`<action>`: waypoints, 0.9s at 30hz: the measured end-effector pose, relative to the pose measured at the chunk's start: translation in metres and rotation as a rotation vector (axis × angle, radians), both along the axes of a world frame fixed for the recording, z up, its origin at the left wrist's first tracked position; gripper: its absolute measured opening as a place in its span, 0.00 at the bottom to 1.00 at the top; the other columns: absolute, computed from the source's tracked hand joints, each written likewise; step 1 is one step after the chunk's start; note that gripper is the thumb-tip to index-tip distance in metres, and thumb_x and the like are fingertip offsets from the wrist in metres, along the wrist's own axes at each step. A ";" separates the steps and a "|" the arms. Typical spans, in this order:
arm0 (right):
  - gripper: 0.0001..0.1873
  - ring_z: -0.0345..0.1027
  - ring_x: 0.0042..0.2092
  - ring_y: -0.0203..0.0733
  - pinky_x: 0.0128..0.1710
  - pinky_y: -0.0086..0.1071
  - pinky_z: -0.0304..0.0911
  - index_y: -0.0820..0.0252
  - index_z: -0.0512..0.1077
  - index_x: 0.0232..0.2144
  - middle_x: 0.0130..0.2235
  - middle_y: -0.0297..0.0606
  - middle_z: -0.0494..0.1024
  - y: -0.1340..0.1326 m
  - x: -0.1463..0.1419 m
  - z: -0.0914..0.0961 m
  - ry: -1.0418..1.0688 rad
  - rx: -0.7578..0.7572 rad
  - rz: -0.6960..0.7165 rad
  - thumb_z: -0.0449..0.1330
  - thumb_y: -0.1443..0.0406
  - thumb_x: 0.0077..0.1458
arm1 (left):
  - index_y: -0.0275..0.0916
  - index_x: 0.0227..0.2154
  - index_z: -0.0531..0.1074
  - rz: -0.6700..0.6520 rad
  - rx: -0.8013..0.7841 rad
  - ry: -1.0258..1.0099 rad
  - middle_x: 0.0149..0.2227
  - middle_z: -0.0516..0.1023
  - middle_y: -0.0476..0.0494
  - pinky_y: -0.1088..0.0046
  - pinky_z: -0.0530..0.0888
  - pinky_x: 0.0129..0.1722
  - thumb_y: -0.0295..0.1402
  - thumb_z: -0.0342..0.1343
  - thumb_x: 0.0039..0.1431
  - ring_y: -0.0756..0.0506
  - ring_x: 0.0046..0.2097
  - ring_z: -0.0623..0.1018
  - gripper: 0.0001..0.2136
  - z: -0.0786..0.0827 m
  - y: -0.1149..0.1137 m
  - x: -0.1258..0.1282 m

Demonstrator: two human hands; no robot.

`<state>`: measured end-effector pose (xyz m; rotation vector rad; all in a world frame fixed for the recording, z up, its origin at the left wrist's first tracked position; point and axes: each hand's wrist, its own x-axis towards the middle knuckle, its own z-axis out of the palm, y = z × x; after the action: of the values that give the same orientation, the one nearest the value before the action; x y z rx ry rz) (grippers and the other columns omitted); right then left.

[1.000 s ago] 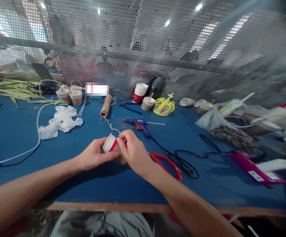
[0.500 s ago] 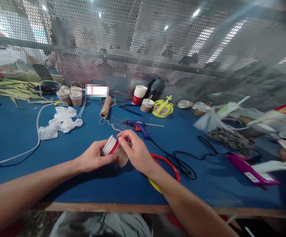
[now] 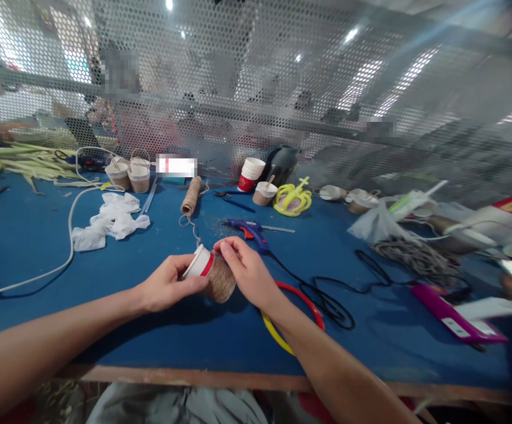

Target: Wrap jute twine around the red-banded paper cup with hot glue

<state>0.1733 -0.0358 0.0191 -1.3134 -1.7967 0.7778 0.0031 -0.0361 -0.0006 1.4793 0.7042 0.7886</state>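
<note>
My left hand (image 3: 168,285) grips a paper cup (image 3: 200,262) by its white rim, thumb along the side. The cup is tilted, its mouth toward the upper left. Brown twine (image 3: 221,280) is wound round its lower part, and a red band shows above the windings. At the cup's far side my right hand (image 3: 245,265) is closed, thumb and forefinger pinching the twine close to the red band. A loose strand runs from there to the twine spool (image 3: 191,197) lying beyond the cup. Behind my right hand rests a blue glue gun (image 3: 249,231).
White crumpled material (image 3: 115,219) lies left of the spool. Pliers (image 3: 235,200), twine-wrapped cups (image 3: 139,178), a stack of paper cups (image 3: 251,174) and a yellow crown-shaped piece (image 3: 292,200) stand farther back. A black cord (image 3: 326,285) and a red-yellow ring (image 3: 306,299) lie to the right.
The cup has shifted slightly right and down in my hands, showing more of the wound twine. The loose strand now passes behind the cup's rim.
</note>
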 end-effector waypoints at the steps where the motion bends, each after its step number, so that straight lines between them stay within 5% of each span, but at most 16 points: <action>1: 0.13 0.65 0.37 0.39 0.39 0.34 0.60 0.62 0.65 0.33 0.34 0.40 0.71 0.000 0.001 0.000 0.004 -0.001 -0.006 0.46 0.59 0.57 | 0.31 0.30 0.69 0.010 -0.010 -0.012 0.26 0.69 0.48 0.75 0.65 0.32 0.39 0.56 0.48 0.50 0.29 0.67 0.14 0.000 0.001 0.000; 10: 0.15 0.66 0.43 0.40 0.43 0.35 0.62 0.62 0.65 0.41 0.43 0.43 0.72 -0.001 0.000 0.000 -0.018 -0.062 0.089 0.49 0.60 0.56 | 0.31 0.26 0.70 0.132 -0.015 -0.060 0.24 0.71 0.48 0.75 0.66 0.31 0.38 0.57 0.45 0.50 0.28 0.68 0.12 0.002 0.010 -0.002; 22: 0.14 0.64 0.45 0.40 0.47 0.37 0.58 0.61 0.66 0.42 0.43 0.43 0.70 0.001 0.001 -0.006 -0.113 0.100 0.133 0.49 0.61 0.56 | 0.30 0.29 0.69 0.112 -0.072 -0.061 0.24 0.70 0.49 0.76 0.65 0.30 0.33 0.57 0.44 0.51 0.27 0.67 0.11 -0.006 0.014 0.001; 27: 0.16 0.64 0.46 0.40 0.48 0.36 0.56 0.60 0.68 0.40 0.44 0.40 0.71 0.001 0.000 0.000 0.113 -0.071 0.185 0.47 0.58 0.57 | 0.31 0.26 0.69 0.062 -0.025 0.001 0.22 0.66 0.51 0.78 0.63 0.28 0.32 0.56 0.44 0.52 0.26 0.65 0.08 -0.006 0.011 0.000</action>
<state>0.1735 -0.0345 0.0191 -1.1347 -1.8312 1.0052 0.0036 -0.0249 -0.0066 1.4413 0.7616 0.8237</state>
